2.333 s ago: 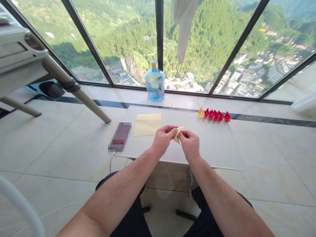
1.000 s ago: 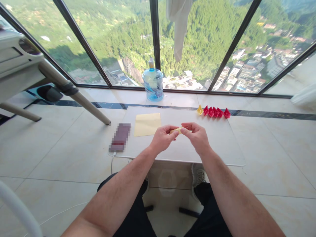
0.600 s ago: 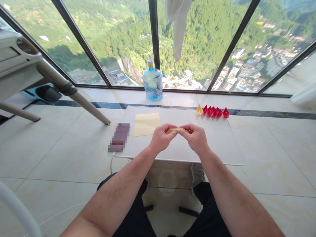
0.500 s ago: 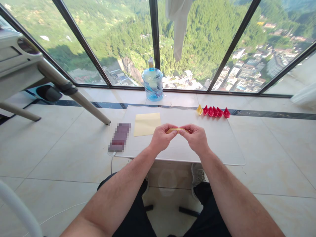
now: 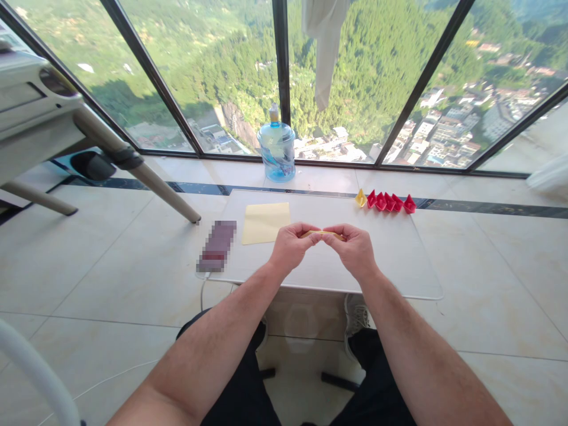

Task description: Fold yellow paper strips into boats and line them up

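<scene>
A small piece of folded yellow paper [image 5: 322, 232] is pinched between my two hands above the white table [image 5: 377, 260]. My left hand [image 5: 293, 244] grips its left end, thumb toward me. Its right end sits between the thumb and fingers of my right hand [image 5: 352, 245]. The fingertips almost meet at the middle, and most of the paper is hidden behind them. Left of my hands lies a flat yellow sheet of paper [image 5: 265, 222]. A yellow paper boat [image 5: 361, 199] and several red paper boats [image 5: 390, 202] stand in a row at the table's far right.
A phone [image 5: 217, 245], blurred out, lies at the table's left edge with a white cable [image 5: 203, 293]. Behind the table a blue water jug [image 5: 277, 151] stands by the windows. A grey furniture leg [image 5: 166, 192] slants down at the left. My shoe [image 5: 356, 313] shows below.
The folded yellow paper was held upright as a pointed shape; now it lies edge-on, pinched from both ends. My right hand has shifted slightly right. The view has moved a little.
</scene>
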Motion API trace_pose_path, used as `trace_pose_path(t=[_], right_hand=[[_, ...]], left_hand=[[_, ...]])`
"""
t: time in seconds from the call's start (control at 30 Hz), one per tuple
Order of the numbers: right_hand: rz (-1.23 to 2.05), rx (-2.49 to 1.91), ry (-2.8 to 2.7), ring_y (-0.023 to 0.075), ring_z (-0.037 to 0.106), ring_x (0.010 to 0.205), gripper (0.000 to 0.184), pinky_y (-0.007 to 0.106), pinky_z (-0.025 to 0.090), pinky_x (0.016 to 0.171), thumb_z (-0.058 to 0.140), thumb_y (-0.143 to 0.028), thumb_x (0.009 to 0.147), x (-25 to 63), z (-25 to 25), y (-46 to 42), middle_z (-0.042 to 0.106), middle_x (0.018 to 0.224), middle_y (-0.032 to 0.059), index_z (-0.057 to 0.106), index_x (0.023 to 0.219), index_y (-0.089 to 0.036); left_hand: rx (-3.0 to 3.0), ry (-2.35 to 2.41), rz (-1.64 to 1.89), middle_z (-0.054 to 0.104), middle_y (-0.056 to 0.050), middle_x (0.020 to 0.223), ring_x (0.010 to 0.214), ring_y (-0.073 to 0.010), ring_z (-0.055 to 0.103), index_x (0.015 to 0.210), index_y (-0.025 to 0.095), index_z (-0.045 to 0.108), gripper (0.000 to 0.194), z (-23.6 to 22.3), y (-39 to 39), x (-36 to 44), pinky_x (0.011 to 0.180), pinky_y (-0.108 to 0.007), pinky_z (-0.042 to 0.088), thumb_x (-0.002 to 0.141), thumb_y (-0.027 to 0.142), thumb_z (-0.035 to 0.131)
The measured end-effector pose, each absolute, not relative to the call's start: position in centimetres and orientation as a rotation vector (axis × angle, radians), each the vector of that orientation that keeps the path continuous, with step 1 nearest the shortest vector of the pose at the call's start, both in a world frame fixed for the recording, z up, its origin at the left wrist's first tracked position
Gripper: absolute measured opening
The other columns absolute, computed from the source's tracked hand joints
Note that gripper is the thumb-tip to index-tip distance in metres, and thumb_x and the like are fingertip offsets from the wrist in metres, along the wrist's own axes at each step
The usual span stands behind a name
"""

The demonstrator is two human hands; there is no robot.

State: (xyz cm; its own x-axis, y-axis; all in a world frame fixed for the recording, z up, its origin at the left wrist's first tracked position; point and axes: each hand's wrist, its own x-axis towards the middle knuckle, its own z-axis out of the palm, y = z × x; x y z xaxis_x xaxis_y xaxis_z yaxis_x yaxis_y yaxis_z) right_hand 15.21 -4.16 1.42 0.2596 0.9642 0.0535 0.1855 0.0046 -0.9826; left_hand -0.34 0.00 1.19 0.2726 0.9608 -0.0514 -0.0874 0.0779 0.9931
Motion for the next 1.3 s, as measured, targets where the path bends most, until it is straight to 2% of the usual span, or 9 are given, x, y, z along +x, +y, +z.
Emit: trace_pose_path(t=[0.17, 0.4, 0.57, 0.67, 0.83, 0.9, 1.03, 1.13, 1.3], right_hand=[[0.855, -1.404, -1.163, 0.0192, 0.066, 0.068, 0.021, 0.029, 0.048, 0.062, 0.079, -0.038, 0.071, 15.0, 1.2, -4.1, 0.076, 0.073, 0.0052, 0.079, 0.079, -0.019], [0.830, -1.433, -1.174, 0.0173, 0.062, 0.064, 0.017, 0.029, 0.045, 0.060, 0.079, -0.036, 0.071, 15.0, 1.0, -4.1, 0.075, 0.070, 0.0042, 0.079, 0.076, -0.020], [0.900, -1.409, -1.171, 0.0174, 0.061, 0.065, 0.021, 0.029, 0.044, 0.060, 0.082, -0.040, 0.068, 15.4, 1.1, -3.9, 0.075, 0.070, 0.0050, 0.079, 0.074, -0.019], [0.974, -1.410, -1.131, 0.0160, 0.059, 0.061, 0.027, 0.028, 0.042, 0.055, 0.081, -0.044, 0.068, 15.8, 1.2, -3.9, 0.073, 0.070, 0.0047, 0.080, 0.078, -0.019], [0.923, -1.502, -1.119, 0.0108, 0.045, 0.049, 0.026, 0.026, 0.032, 0.048, 0.076, -0.044, 0.071, 16.5, 1.5, -4.0, 0.062, 0.054, -0.0007, 0.077, 0.071, -0.017], [0.936, -1.524, -1.141, 0.0113, 0.046, 0.051, 0.026, 0.026, 0.034, 0.049, 0.075, -0.043, 0.071, 16.7, 1.5, -3.8, 0.062, 0.055, -0.0003, 0.076, 0.070, -0.017], [0.950, -1.623, -1.126, 0.0115, 0.047, 0.050, 0.028, 0.026, 0.036, 0.048, 0.076, -0.044, 0.067, 16.9, 1.1, -3.2, 0.061, 0.053, -0.0004, 0.073, 0.067, -0.016], [0.938, -1.603, -1.047, 0.0112, 0.046, 0.047, 0.028, 0.025, 0.036, 0.046, 0.076, -0.044, 0.067, 16.7, 0.9, -3.0, 0.059, 0.052, -0.0011, 0.072, 0.069, -0.016], [0.948, -1.507, -0.990, 0.0121, 0.049, 0.049, 0.031, 0.026, 0.040, 0.047, 0.076, -0.045, 0.070, 16.1, 0.7, -3.0, 0.062, 0.056, 0.0005, 0.072, 0.078, -0.015]], left_hand=[[1.211, 0.988, 1.037, 0.067, -0.002, 0.062, 0.056, -0.0100, 0.052, 0.073, 0.014, 0.075, 0.023, 1.3, -0.3, -0.1, 0.053, -0.024, 0.037, 0.065, 0.034, 0.084], [1.165, 0.942, 1.068, 0.071, -0.004, 0.065, 0.061, -0.0132, 0.059, 0.069, 0.015, 0.073, 0.020, 1.1, -0.3, 0.0, 0.061, -0.026, 0.045, 0.063, 0.030, 0.085], [1.139, 0.909, 1.066, 0.073, -0.004, 0.068, 0.065, -0.0145, 0.062, 0.068, 0.015, 0.074, 0.019, 1.2, -0.2, -0.2, 0.066, -0.028, 0.049, 0.062, 0.029, 0.085], [1.163, 0.929, 1.050, 0.070, -0.004, 0.063, 0.062, -0.0138, 0.061, 0.072, 0.015, 0.076, 0.017, 1.4, 0.1, -0.5, 0.065, -0.028, 0.049, 0.066, 0.031, 0.082], [1.132, 0.964, 1.028, 0.070, -0.005, 0.063, 0.061, -0.0140, 0.061, 0.075, 0.014, 0.077, 0.019, 1.3, 0.6, -0.8, 0.063, -0.028, 0.049, 0.071, 0.032, 0.077], [1.144, 0.991, 1.003, 0.071, -0.006, 0.066, 0.062, -0.0151, 0.063, 0.075, 0.014, 0.077, 0.018, 1.0, 0.6, -0.7, 0.064, -0.029, 0.050, 0.073, 0.032, 0.075], [1.433, 1.032, 0.987, 0.077, -0.006, 0.091, 0.076, -0.0167, 0.065, 0.092, 0.021, 0.079, 0.022, 0.3, 0.3, -0.5, 0.069, -0.028, 0.051, 0.071, 0.027, 0.077], [1.606, 1.035, 0.966, 0.076, -0.005, 0.086, 0.073, -0.0157, 0.064, 0.092, 0.023, 0.080, 0.022, 0.0, -0.2, -0.3, 0.068, -0.026, 0.050, 0.071, 0.028, 0.079], [1.460, 1.024, 0.910, 0.076, -0.007, 0.086, 0.071, -0.0161, 0.065, 0.093, 0.018, 0.077, 0.026, 0.1, -0.6, 0.3, 0.063, -0.026, 0.051, 0.070, 0.032, 0.079]])
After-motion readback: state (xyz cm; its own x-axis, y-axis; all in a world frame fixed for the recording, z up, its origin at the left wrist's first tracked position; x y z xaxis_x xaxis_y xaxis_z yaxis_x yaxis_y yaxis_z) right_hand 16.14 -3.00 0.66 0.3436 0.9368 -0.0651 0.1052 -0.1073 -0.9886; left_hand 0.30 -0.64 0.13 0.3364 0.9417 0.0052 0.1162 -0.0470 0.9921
